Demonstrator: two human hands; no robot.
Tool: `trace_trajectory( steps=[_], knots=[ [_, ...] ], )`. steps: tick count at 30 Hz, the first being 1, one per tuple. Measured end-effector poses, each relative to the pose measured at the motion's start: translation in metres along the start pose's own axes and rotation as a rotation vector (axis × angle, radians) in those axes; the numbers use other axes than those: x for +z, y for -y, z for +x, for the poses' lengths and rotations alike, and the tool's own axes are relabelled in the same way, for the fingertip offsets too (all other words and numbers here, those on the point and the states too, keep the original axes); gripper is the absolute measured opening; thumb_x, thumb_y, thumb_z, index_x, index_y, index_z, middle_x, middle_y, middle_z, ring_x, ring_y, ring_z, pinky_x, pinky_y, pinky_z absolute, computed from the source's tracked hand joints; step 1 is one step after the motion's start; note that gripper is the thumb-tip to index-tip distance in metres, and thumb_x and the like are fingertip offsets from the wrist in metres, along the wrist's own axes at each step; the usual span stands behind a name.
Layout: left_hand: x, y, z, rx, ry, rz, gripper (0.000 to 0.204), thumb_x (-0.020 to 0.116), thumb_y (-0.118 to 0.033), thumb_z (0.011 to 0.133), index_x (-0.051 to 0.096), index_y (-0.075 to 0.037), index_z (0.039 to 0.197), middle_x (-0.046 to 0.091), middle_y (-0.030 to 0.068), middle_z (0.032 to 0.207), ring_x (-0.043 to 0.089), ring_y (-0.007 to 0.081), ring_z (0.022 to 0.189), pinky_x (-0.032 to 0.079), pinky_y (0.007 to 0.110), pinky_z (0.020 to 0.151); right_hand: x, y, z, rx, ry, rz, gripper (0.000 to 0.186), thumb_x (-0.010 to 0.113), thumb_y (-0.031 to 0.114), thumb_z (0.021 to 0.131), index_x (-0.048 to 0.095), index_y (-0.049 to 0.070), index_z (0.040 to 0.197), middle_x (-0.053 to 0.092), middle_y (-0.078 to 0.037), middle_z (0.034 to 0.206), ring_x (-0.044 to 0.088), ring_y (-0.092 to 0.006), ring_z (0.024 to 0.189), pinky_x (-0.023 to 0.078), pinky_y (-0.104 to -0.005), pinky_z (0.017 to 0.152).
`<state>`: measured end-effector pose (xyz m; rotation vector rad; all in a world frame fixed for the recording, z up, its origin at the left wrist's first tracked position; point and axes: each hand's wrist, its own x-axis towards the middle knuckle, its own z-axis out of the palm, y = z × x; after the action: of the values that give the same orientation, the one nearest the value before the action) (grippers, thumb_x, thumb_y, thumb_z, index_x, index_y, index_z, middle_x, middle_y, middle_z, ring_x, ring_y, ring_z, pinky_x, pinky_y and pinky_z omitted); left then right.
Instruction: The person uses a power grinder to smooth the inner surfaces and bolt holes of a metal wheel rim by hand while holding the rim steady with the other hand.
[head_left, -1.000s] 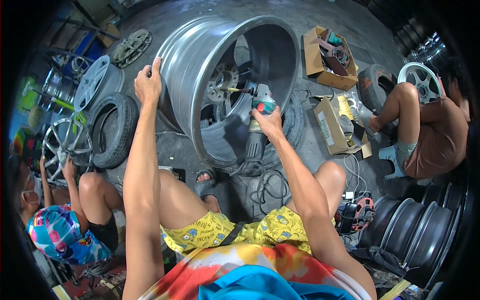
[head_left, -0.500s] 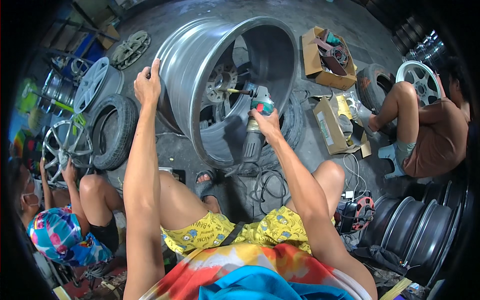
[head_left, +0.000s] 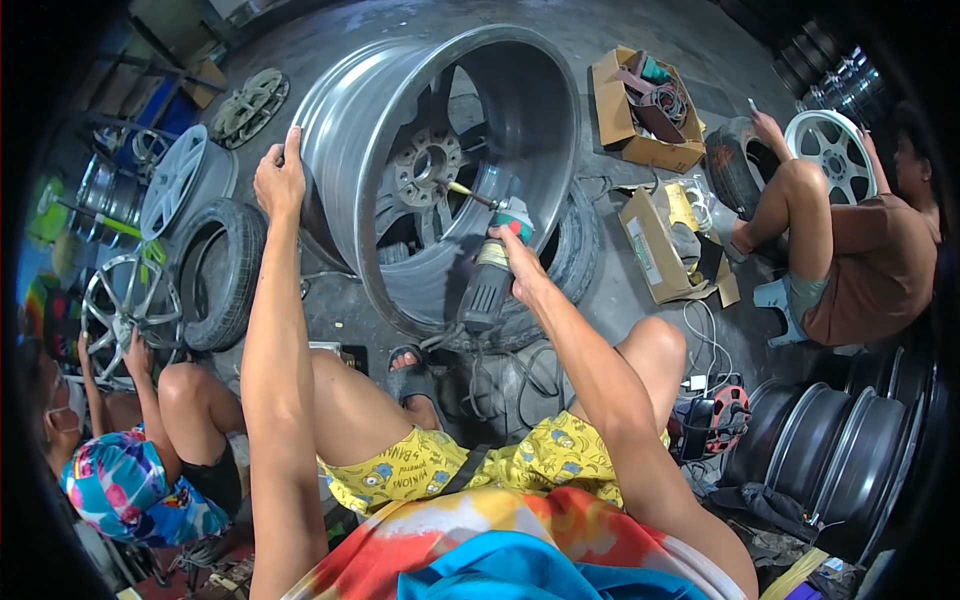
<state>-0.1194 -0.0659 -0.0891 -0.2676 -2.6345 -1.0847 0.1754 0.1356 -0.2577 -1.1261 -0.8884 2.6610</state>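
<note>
A large grey alloy wheel rim (head_left: 360, 110) lies tilted on a black tyre (head_left: 575, 250), its open barrel facing me. My left hand (head_left: 280, 178) grips the rim's near left edge. My right hand (head_left: 515, 262) holds a corded die grinder (head_left: 487, 290) with a dark body and a green-red head. The grinder's thin bit reaches inside the barrel toward the spokes near the hub (head_left: 428, 165).
A person in brown (head_left: 865, 265) sits at the right by a white rim (head_left: 830, 150). Another in a colourful shirt (head_left: 125, 480) crouches at the lower left. Cardboard boxes (head_left: 640, 120) lie behind, a tyre (head_left: 215, 270) and spare rims at the left, stacked rims (head_left: 850, 450) at the lower right.
My right hand and the grinder have shifted slightly left and down inside the barrel. My left hand stays on the rim's edge.
</note>
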Motion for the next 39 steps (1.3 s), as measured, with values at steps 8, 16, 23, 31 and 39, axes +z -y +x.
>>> trace_trajectory(
  steps=[8,16,23,31,39],
  knots=[
    [-0.009,-0.007,-0.018,0.215,-0.053,-0.004,0.066,0.062,-0.066,0.093,0.076,-0.002,0.106,0.072,0.0205,0.106,0.067,0.0381,0.1,0.049,0.046,0.091,-0.005,0.004,-0.012,-0.062,-0.017,-0.134,0.034,0.072,0.034,0.091,0.072,0.004,0.105,0.069,-0.009,0.091,0.068,-0.0213,0.076,0.059,-0.037,0.069],
    [-0.015,-0.04,-0.047,0.329,0.013,0.087,0.055,0.065,-0.058,0.095,0.074,-0.004,0.101,0.069,0.0177,0.097,0.066,0.035,0.096,0.049,0.047,0.086,-0.032,0.027,-0.031,-0.36,-0.219,-0.185,0.034,0.08,0.025,0.08,0.068,0.001,0.101,0.069,-0.01,0.093,0.068,-0.0199,0.072,0.057,-0.0381,0.065],
    [-0.087,-0.013,-0.103,0.511,0.559,0.125,0.027,0.077,-0.027,0.09,0.071,0.0,0.088,0.07,0.0118,0.076,0.068,0.0221,0.072,0.053,0.038,0.07,-0.086,0.038,-0.05,-0.192,-0.157,-0.077,0.052,0.082,0.029,0.077,0.056,0.003,0.114,0.067,-0.009,0.083,0.07,-0.0237,0.07,0.062,-0.0419,0.066],
    [-0.049,0.002,-0.267,0.515,1.105,0.155,0.047,0.079,-0.042,0.088,0.076,0.004,0.084,0.075,0.0186,0.08,0.075,0.029,0.079,0.058,0.04,0.077,-0.101,0.03,-0.071,-0.061,0.059,0.053,0.046,0.076,0.035,0.082,0.055,0.005,0.11,0.066,-0.011,0.08,0.073,-0.0275,0.071,0.063,-0.0459,0.065],
    [-0.014,0.008,-0.286,0.472,0.704,0.127,0.064,0.072,-0.044,0.092,0.065,0.009,0.058,0.057,0.0269,0.052,0.067,0.0446,0.059,0.054,0.049,0.062,-0.083,0.027,-0.067,-0.097,-0.067,-0.054,0.043,0.076,0.036,0.082,0.057,0.005,0.105,0.068,-0.012,0.08,0.073,-0.0269,0.069,0.062,-0.0445,0.065]
  ],
)
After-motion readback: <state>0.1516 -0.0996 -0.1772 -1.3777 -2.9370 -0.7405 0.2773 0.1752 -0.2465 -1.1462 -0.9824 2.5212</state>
